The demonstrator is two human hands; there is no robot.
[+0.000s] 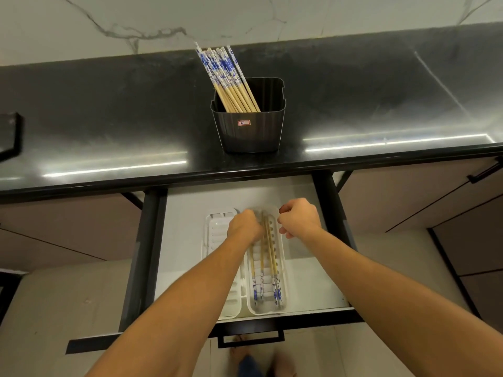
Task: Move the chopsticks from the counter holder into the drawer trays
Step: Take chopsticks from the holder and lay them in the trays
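Curled left hand [243,227] over the plain tips of chopsticks [265,257] lying in the tray [268,311], probably to square them lengthwise, patterned ends pointing back along the forearm toward the body; held right hand [298,217] curled, empty, just right of the tips; left others [226,77] in holder [249,131] far beyond.

Grip: left hand [243,225] holds the far ends of the tray chopsticks [262,257].
Right tray [284,268]: under the grip, holding those chopsticks.
Left tray [217,235]: just left of the grip, touching the right tray.
Right hand [298,217]: just right of the grip.
Drawer [185,227]: below the grip, holding both trays.
Holder [250,131]: beyond the grip, on the counter [109,118].
Holder chopsticks [231,83]: in the holder, leaning left.
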